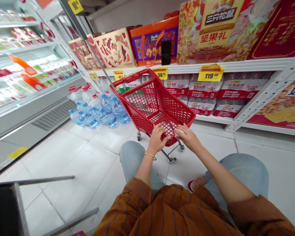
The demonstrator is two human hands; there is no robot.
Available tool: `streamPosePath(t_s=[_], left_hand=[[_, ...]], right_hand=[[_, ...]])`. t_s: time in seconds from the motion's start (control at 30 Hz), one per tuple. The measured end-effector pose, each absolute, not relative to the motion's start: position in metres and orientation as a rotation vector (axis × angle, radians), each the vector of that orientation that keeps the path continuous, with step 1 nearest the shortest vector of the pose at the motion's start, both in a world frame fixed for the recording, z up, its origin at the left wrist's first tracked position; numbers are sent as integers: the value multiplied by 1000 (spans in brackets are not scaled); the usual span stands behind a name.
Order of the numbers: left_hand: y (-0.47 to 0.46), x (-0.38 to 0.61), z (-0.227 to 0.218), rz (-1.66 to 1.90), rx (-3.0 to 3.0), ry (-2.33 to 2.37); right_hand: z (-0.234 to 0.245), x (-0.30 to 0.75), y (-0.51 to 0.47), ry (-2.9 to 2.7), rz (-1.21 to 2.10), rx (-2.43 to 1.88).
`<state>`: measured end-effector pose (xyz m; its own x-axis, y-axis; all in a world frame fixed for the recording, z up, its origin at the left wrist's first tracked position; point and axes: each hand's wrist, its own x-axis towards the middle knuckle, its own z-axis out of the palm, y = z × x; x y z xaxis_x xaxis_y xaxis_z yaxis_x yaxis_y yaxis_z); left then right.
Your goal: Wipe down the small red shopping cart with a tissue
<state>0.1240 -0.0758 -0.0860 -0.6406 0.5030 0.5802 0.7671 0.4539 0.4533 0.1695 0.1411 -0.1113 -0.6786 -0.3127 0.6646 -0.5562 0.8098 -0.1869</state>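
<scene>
Left of aisle: a refrigerated display case [31, 82] runs along the far left, with packaged goods on its shelves.

Right of aisle: a white metal shelf [236, 65] carries gift boxes [152, 42] on top and wrapped packs of bottled water [201, 90] below.

Floor: white tile [88, 157], with loose water bottles [98, 111] heaped by the case, beyond the cart.

Cart: a red shopping cart [147, 105] stands on the floor directly ahead, its long axis running from near to far.

Left hand [157, 139]: on the cart's near end, fingers curled over the rim.

Right hand [186, 137]: equally near, on the same end, just beside the left; fingers lie loosely together, pinching cannot be told.

Bangle: a gold bangle [150, 156] circles the left wrist.
</scene>
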Motion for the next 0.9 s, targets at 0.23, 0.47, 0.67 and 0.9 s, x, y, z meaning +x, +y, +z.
streamPosePath(t_s=[0.23, 0.47, 0.67, 0.9], left_hand=[[-70, 143, -78, -746, -1155, -2399], [-66, 143, -93, -802, -1042, -2371], [-74, 136, -97, -834, -1063, -2338], [-70, 139, -101, -892, -1020, -2319]], right_hand=[[-104, 169, 115, -2335, 467, 612], [-104, 165, 104, -2333, 405, 694], [-106, 160, 122, -2346, 410, 744], [-117, 155, 158, -2341, 457, 629]])
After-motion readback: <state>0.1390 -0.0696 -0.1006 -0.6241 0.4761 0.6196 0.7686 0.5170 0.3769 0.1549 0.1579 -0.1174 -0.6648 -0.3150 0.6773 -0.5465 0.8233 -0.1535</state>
